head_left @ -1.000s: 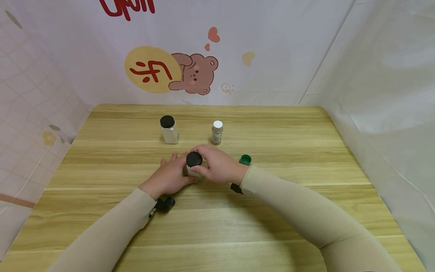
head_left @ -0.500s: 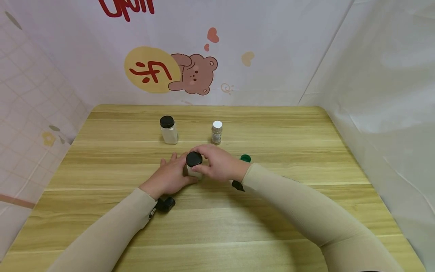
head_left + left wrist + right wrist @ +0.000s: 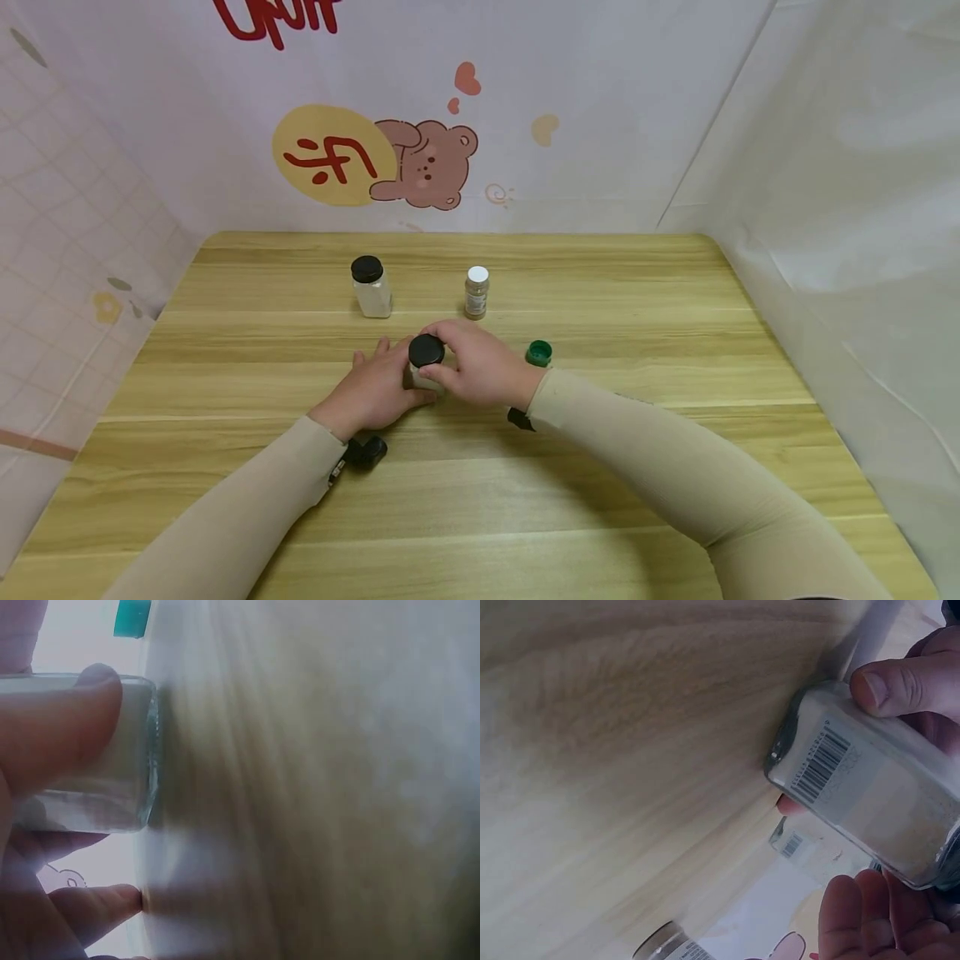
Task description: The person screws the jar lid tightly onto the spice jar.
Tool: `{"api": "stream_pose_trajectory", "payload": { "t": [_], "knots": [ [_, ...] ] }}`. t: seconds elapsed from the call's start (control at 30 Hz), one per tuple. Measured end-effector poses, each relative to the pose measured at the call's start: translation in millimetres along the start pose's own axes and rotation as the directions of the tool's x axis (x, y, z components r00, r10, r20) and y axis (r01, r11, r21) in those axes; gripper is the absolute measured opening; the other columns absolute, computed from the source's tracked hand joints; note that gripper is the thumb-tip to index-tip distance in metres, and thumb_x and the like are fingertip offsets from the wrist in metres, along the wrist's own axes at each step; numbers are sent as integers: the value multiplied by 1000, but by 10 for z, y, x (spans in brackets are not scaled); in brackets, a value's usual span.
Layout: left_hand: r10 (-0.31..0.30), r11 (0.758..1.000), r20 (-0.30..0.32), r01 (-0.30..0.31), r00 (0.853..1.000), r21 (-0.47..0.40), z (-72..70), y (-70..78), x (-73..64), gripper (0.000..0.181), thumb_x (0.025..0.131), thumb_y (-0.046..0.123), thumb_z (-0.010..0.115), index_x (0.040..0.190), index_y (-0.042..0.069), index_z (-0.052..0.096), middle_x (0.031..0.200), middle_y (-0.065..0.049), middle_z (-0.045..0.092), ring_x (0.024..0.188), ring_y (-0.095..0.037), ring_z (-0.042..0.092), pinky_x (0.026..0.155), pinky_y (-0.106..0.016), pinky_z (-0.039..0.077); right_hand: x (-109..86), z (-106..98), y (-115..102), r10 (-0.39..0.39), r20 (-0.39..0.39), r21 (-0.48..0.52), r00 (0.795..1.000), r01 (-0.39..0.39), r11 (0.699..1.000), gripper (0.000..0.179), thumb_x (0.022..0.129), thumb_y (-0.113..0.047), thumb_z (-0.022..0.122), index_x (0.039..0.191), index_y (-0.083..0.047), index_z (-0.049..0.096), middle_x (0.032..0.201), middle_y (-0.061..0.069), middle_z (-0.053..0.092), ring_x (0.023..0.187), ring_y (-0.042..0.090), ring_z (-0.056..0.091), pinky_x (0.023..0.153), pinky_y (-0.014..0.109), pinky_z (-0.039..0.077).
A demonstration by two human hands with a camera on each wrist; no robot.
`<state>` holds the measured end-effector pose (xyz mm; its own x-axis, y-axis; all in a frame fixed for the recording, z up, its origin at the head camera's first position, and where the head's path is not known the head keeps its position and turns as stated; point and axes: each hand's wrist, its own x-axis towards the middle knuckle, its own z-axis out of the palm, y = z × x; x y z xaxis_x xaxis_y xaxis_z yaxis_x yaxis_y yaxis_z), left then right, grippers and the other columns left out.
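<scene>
In the middle of the table stands a square glass jar [image 3: 885, 787] with pale contents, a barcode label and a black lid [image 3: 426, 350]. My left hand [image 3: 378, 392] grips the jar's body from the left, its thumb across the near side; in the left wrist view the thumb presses the glass. My right hand [image 3: 483, 362] holds the lid from the right, thumb at the front and fingers at the back. Seen from the right wrist, its curled fingers [image 3: 862, 915] lie close to the lid end. The lid looks seated on the jar.
Behind my hands stand a similar black-lidded jar [image 3: 372, 292] and a small white-capped bottle [image 3: 476, 296]. A green cap [image 3: 538, 353], its hollow side up, lies beyond my right wrist, partly hidden. Fabric walls surround the wooden table [image 3: 465, 517].
My right wrist shifts slightly right, then back left, covering and uncovering part of the green cap. The jar and my left hand stay in place.
</scene>
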<state>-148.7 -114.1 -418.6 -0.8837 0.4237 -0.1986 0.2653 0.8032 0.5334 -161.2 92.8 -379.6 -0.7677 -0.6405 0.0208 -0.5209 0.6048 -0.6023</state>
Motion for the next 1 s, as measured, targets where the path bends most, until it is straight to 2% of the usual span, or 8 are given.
{"api": "stream_pose_trajectory", "payload": {
  "t": [0.27,0.57,0.77,1.0],
  "knots": [
    [6,1000,-16,-6,1000,2,6,8,-2,84,94,44,79,164,28,36,170,-4,38,154,-63,18,112,-90,7,-7,5,-27,23,-3,5,1000,-23,1000,44,103,-31,70,137,-6,58,138,7,65,127,22,62,110,38,51],
    [2,1000,-3,-2,1000,3,-1,5,6,84,95,44,78,165,27,36,171,-4,37,155,-63,17,112,-90,7,-14,7,-24,17,-7,22,1000,-17,1000,44,104,-31,70,138,-5,58,138,8,65,129,22,62,112,38,50],
    [-5,1000,17,5,1000,-3,-11,4,4,85,95,45,78,166,26,34,171,-7,37,155,-63,16,113,-89,8,-11,-12,-14,-5,14,6,1000,5,1000,46,104,-30,69,140,-4,58,142,10,64,135,25,59,117,40,47],
    [-1,1000,46,2,999,-25,-56,-1,-17,90,93,46,80,166,27,32,171,-9,37,155,-63,13,113,-89,7,-42,-76,6,-6,40,-40,999,7,999,57,104,-32,69,149,-3,53,151,13,59,144,28,53,121,42,42]
  ]
}}
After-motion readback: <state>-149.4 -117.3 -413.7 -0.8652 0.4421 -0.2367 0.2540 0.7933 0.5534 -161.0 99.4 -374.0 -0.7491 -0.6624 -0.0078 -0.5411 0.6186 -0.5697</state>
